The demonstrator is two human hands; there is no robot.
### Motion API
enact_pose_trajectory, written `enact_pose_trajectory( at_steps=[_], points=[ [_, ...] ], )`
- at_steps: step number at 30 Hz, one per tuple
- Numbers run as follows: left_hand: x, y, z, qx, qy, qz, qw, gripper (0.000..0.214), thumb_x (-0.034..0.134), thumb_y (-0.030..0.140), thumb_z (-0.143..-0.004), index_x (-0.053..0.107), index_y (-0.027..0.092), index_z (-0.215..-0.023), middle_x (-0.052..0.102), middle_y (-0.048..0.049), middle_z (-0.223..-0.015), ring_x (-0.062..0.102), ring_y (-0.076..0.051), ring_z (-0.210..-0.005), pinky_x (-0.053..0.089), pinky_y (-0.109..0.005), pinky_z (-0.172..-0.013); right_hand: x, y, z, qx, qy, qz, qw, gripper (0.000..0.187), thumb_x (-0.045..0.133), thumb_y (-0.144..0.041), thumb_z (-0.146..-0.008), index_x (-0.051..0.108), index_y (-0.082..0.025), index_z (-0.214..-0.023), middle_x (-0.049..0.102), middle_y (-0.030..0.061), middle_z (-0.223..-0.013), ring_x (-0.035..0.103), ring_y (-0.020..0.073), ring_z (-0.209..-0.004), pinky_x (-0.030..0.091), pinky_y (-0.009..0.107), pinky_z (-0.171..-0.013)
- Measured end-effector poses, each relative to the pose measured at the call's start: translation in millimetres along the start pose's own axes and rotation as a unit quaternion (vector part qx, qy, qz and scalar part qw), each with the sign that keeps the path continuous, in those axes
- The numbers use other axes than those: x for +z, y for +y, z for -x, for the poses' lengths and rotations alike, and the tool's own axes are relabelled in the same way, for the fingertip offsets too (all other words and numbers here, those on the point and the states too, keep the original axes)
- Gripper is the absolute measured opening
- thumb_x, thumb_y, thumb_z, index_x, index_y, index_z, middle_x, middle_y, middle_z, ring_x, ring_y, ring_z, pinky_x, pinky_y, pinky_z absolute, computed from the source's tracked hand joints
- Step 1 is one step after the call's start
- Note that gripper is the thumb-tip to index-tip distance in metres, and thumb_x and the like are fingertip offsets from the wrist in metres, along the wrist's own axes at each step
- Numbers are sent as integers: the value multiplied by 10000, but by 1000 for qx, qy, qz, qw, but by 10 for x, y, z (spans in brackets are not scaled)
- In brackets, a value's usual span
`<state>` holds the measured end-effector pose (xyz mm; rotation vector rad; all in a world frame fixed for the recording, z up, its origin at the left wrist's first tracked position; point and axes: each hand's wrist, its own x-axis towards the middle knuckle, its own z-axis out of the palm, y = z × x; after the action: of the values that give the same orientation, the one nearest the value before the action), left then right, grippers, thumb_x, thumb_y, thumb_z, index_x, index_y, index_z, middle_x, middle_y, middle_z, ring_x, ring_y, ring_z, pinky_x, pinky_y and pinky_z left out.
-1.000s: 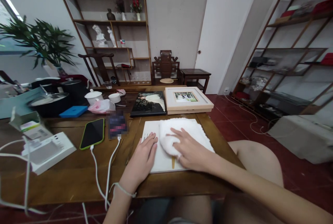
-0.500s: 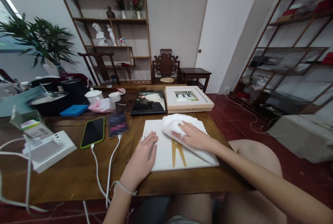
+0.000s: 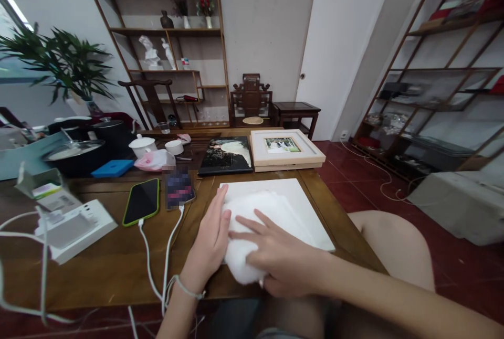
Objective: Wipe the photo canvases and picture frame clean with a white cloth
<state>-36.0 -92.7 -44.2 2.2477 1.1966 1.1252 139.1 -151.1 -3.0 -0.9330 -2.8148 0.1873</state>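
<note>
A flat white board (image 3: 315, 218), perhaps an album or a book, lies near the front edge of the wooden table. Over its middle and lower left spreads a fluffy white cloth (image 3: 271, 205), one part of which hangs past the board's near edge. My right hand (image 3: 283, 257) presses on this cloth with fingers partly spread, the thumb side gripping a fold. At the board's left edge my left hand (image 3: 212, 234) stands on its side, fingers stretched out and close to the cloth. Most of the board's printed face is hidden under the cloth and hands.
Behind the board lie a dark photo panel (image 3: 226, 155) and a pale wooden picture frame (image 3: 287, 149). To the left are a green-cased phone (image 3: 142, 201), another phone (image 3: 179, 189) and white charging cables (image 3: 147, 252). Farther left sits a white power strip (image 3: 79, 229), with pots beyond.
My right hand has brought the cloth down and left toward the near edge, covering the gold lettering. My left hand has turned from lying flat on the board to standing along its left edge.
</note>
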Motion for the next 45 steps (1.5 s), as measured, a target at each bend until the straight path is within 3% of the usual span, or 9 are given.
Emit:
enact_pose_trajectory(
  at_steps=[4, 8, 13, 16, 21, 25, 37, 41, 45],
  points=[
    [14, 5, -4, 11, -12, -18, 1000, 469, 254, 331, -944, 359, 142, -1360, 363, -98, -1440, 314, -183, -1334, 268, -384, -1107, -142, -57, 220, -12, -36, -42, 998, 200, 564, -185, -696, 652, -174, -875, 495, 80, -1325, 259, 248, -1328, 109, 430, -1112],
    [39, 2, -19, 11, -58, -47, 997, 423, 310, 324, -929, 551, 128, -1217, 545, -113, -1294, 480, -209, -1222, 350, -396, -1064, -227, 114, 267, 116, -2, -30, 993, 169, 495, -205, -811, 629, -130, -883, 571, 170, -1193, 449, 250, -1193, 305, 374, -1006],
    [58, -18, -13, 12, -98, -74, 992, 334, 396, 289, -901, 627, 199, -1125, 606, -73, -1222, 530, -239, -1172, 346, -493, -1044, -203, 548, 38, 258, 67, -16, 964, 404, 317, -404, -938, 603, -135, -846, 643, 134, -883, 581, 244, -852, 401, 331, -753],
    [61, -30, -6, 18, -115, -83, 990, 304, 430, 281, -887, 644, 223, -1095, 626, -56, -1195, 520, -249, -1182, 341, -521, -1035, -205, 752, -236, 236, 81, -28, 968, 431, 294, -420, -946, 590, -136, -813, 650, 115, -848, 580, 216, -776, 385, 297, -695],
    [42, 1, -25, 37, -111, -76, 990, 288, 457, 262, -878, 643, 211, -1091, 649, -62, -1158, 560, -239, -1126, 381, -480, -1011, -151, 813, -781, 117, 61, -24, 991, 400, 334, -426, -933, 594, -138, -837, 663, 117, -943, 590, 213, -823, 375, 274, -682],
    [32, 16, -32, 43, -109, -69, 991, 278, 452, 229, -879, 646, 211, -1076, 671, -58, -1107, 593, -224, -1064, 395, -470, -999, -85, 777, -928, 122, 48, 6, 991, 410, 339, -442, -920, 600, -130, -875, 665, 133, -898, 596, 238, -790, 374, 287, -638],
    [100, -74, 1, 35, -88, -86, 992, 274, 458, 214, -870, 656, 228, -1059, 655, -57, -1147, 560, -246, -1134, 382, -527, -998, -106, 1032, 259, 334, 100, -8, 937, 245, 359, -263, -893, 573, -148, -861, 608, 128, -936, 533, 265, -931, 387, 349, -796],
    [114, -78, -13, 32, -84, -88, 992, 271, 465, 207, -864, 662, 219, -1049, 662, -60, -1134, 564, -253, -1129, 382, -540, -995, -71, 834, 557, 330, 74, -16, 941, 201, 383, -223, -865, 574, -159, -872, 602, 124, -969, 506, 278, -1023, 395, 380, -846],
    [135, -109, -18, 35, -80, -91, 992, 269, 471, 208, -860, 663, 210, -1049, 661, -68, -1133, 568, -252, -1123, 382, -535, -998, -193, 379, 829, 293, 15, -67, 954, 239, 398, -301, -886, 590, -163, -918, 523, 133, -1251, 371, 299, -1240, 329, 425, -975]
  ],
)
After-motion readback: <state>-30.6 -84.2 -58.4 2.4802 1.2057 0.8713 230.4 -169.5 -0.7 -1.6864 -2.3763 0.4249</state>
